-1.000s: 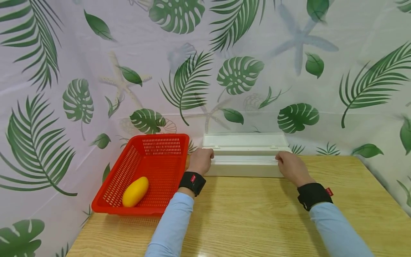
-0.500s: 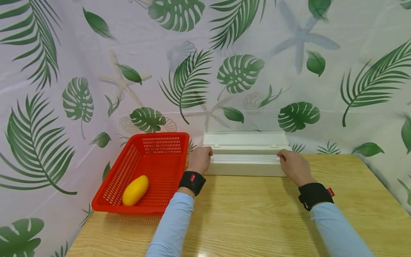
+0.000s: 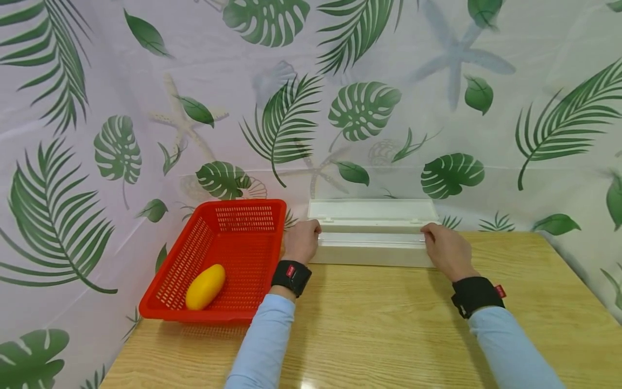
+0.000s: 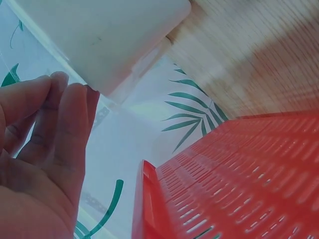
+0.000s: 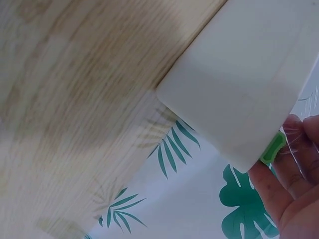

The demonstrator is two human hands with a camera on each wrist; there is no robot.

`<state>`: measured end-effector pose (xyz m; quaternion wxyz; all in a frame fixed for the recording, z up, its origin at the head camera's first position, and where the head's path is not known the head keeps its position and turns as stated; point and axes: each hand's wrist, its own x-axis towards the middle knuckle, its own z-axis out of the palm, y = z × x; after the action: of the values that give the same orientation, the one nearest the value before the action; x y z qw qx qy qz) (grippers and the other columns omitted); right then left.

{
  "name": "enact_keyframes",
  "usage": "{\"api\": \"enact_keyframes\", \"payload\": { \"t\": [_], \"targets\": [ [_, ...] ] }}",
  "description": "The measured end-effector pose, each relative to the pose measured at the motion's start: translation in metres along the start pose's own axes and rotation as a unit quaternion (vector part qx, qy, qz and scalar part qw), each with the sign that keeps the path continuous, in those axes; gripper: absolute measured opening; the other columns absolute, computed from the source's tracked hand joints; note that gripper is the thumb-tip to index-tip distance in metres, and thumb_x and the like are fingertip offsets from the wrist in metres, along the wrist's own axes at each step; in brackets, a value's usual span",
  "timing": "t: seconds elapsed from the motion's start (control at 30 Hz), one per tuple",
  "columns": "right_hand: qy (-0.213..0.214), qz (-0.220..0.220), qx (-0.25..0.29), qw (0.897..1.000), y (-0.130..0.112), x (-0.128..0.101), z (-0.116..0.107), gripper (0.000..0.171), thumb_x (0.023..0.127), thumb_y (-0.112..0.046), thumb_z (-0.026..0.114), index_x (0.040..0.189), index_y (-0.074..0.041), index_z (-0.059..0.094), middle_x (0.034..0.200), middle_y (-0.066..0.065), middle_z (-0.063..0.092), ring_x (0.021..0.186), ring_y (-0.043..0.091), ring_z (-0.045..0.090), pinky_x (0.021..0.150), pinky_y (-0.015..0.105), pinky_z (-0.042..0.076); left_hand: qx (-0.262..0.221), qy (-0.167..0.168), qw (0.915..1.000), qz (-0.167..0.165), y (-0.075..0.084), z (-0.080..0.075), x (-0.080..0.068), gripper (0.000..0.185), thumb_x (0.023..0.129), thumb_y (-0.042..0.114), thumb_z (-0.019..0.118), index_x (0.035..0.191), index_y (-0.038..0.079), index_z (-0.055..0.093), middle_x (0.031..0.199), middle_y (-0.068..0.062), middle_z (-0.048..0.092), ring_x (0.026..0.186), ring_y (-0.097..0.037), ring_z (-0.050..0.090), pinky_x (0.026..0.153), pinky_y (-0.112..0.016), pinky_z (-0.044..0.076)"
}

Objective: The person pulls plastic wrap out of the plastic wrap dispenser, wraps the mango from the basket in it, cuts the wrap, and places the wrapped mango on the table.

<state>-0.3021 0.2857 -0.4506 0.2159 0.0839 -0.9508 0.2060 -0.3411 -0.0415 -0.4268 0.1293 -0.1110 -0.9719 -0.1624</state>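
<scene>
The white dispenser box (image 3: 373, 247) lies at the centre of the head view, at the far edge of the worktop (image 3: 379, 329), with its long axis running left to right across the frame and its lid (image 3: 371, 210) standing open against the leaf-printed backdrop (image 3: 437, 97). The left hand (image 3: 302, 241) sits at the left end of the box and the right hand (image 3: 444, 249) at the right end, so each end lies directly ahead of its own hand and neither hand is nearer to the box as a whole. The grip of the left hand is curled against the end of the box; in the left wrist view its fingers (image 4: 70, 124) lie just beside the box corner, and actual contact cannot be confirmed. The grip of the right hand appears to pinch a clear film (image 5: 299, 149) next to a green slider tab (image 5: 273, 148) at the box corner. A red basket (image 3: 243, 216) stands left of the box, just beside the left hand, holding a yellow mango (image 3: 205, 287) in its near part.
</scene>
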Motion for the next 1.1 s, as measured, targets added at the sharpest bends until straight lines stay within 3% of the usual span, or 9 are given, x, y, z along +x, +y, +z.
{"api": "enact_keyframes", "payload": {
  "t": [0.13, 0.37, 0.57, 0.87, 1.1],
  "targets": [
    [0.008, 0.006, 0.003, 1.000, -0.001, 0.000, 0.000, 0.019, 0.097, -0.006, 0.055, 0.108, 0.001, 0.069, 0.100, 0.023, 0.071, 0.085, 0.042, 0.067, 0.069, 0.055, 0.052, -0.007, 0.012, 0.9999, -0.005, 0.002, -0.003, -0.004, 0.010, 0.095, 0.013, 0.065, 0.097, 0.015, 0.075, 0.089, 0.001, 0.072, 0.075, -0.019, 0.063, 0.062, -0.032, 0.048],
    [0.033, 0.016, 0.018, 0.999, 0.000, -0.001, 0.002, 0.019, 0.097, -0.008, 0.057, 0.107, 0.001, 0.071, 0.097, 0.022, 0.072, 0.081, 0.039, 0.067, 0.067, 0.053, 0.051, -0.027, 0.061, 0.9978, 0.003, 0.004, 0.000, -0.012, 0.010, 0.094, 0.010, 0.066, 0.095, 0.012, 0.076, 0.087, -0.002, 0.074, 0.073, -0.022, 0.066, 0.063, -0.034, 0.051],
    [0.048, 0.038, 0.035, 0.998, -0.002, -0.007, 0.001, 0.021, 0.096, -0.007, 0.057, 0.109, 0.002, 0.070, 0.102, 0.024, 0.071, 0.089, 0.044, 0.066, 0.069, 0.056, 0.051, -0.027, 0.094, 0.9952, 0.007, 0.005, 0.006, -0.022, 0.008, 0.092, 0.010, 0.068, 0.093, 0.012, 0.076, 0.084, -0.003, 0.074, 0.070, -0.024, 0.067, 0.061, -0.036, 0.051],
    [0.068, 0.082, 0.054, 0.993, -0.007, -0.015, 0.005, 0.021, 0.097, -0.011, 0.057, 0.111, 0.000, 0.070, 0.098, 0.021, 0.070, 0.085, 0.041, 0.066, 0.061, 0.051, 0.048, -0.051, 0.095, 0.9940, -0.019, 0.002, 0.013, -0.031, 0.008, 0.094, 0.011, 0.067, 0.095, 0.014, 0.074, 0.086, -0.003, 0.072, 0.074, -0.025, 0.066, 0.059, -0.037, 0.050],
    [0.094, 0.094, 0.089, 0.987, -0.007, -0.023, 0.009, 0.020, 0.097, -0.008, 0.057, 0.107, 0.003, 0.070, 0.102, 0.026, 0.069, 0.092, 0.046, 0.064, 0.071, 0.058, 0.049, -0.058, 0.092, 0.9940, -0.019, 0.003, 0.017, -0.039, 0.010, 0.095, 0.012, 0.066, 0.098, 0.015, 0.075, 0.088, -0.003, 0.071, 0.075, -0.022, 0.065, 0.057, -0.033, 0.049]
  ]
}}
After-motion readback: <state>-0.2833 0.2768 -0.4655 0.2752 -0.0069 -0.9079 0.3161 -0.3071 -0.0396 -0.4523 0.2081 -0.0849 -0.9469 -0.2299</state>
